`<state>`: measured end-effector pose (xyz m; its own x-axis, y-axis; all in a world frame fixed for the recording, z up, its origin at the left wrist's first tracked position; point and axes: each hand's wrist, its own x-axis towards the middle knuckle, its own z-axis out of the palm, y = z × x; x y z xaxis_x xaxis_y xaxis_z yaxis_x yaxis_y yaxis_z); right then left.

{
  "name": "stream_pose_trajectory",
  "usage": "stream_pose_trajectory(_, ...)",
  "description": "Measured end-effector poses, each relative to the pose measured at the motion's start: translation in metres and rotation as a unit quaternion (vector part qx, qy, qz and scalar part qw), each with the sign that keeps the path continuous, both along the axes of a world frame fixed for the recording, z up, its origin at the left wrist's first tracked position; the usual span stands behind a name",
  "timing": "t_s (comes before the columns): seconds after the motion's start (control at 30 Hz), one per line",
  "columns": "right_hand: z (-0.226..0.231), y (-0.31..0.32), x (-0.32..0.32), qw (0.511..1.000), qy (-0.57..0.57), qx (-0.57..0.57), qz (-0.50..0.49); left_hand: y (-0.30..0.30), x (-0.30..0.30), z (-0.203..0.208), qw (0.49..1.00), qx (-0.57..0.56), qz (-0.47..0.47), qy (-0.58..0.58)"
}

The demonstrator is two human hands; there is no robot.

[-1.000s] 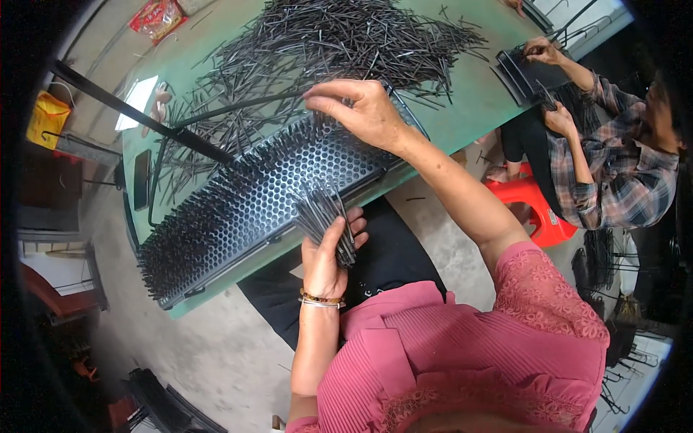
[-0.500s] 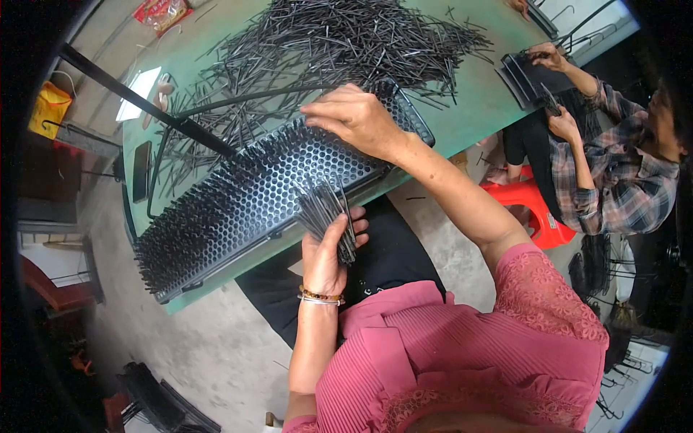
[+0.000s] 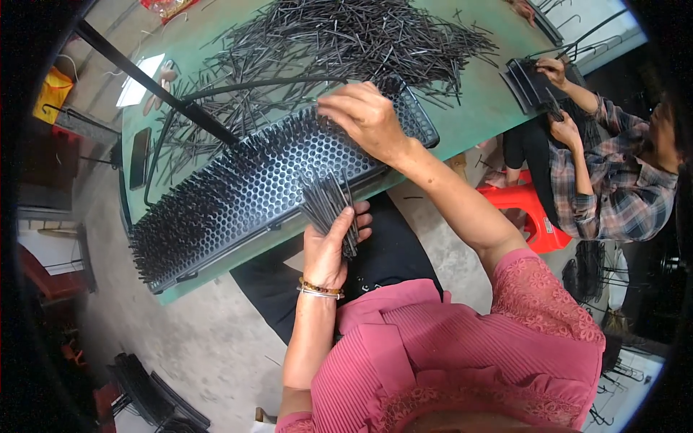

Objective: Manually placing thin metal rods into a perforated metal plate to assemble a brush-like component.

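Rods (image 3: pixel 325 206), slim and dark, fan up from the left hand (image 3: pixel 330 252), whose thumb and fingers are clamped around them at the near edge of a black honeycomb tray (image 3: pixel 268 193). Apart from it, the right hand (image 3: pixel 374 121) is above the tray, fingers bent and close together; whether they pinch a rod cannot be told. Upright rods (image 3: pixel 180 224) crowd the tray's far side and left end; a loose heap (image 3: pixel 361 40) covers the green table (image 3: pixel 473 101) beyond.

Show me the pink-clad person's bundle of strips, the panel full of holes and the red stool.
Bundle of strips (image 3: pixel 325 203), head view: middle of the strips.
Panel full of holes (image 3: pixel 276 189), head view: bare honeycomb surface.
Red stool (image 3: pixel 521 197), head view: its upper part.
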<state>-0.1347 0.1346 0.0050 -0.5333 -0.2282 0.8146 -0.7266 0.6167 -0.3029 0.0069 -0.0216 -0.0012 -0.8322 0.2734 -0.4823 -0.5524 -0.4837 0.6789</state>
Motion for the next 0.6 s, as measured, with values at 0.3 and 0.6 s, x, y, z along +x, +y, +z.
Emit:
stream_pose_trajectory(0.3,0.0092,-0.0006,-0.0016,0.999,0.044,0.020,0.008,0.0008,-0.0008,0.0033,0.999,0.023,0.008,-0.022)
stream_pose_trajectory(0.6,0.0122,-0.0053,0.0008,0.996,0.066,0.053,-0.016,-0.0008,0.0002,-0.0023,1.000,0.015,-0.005,-0.017)
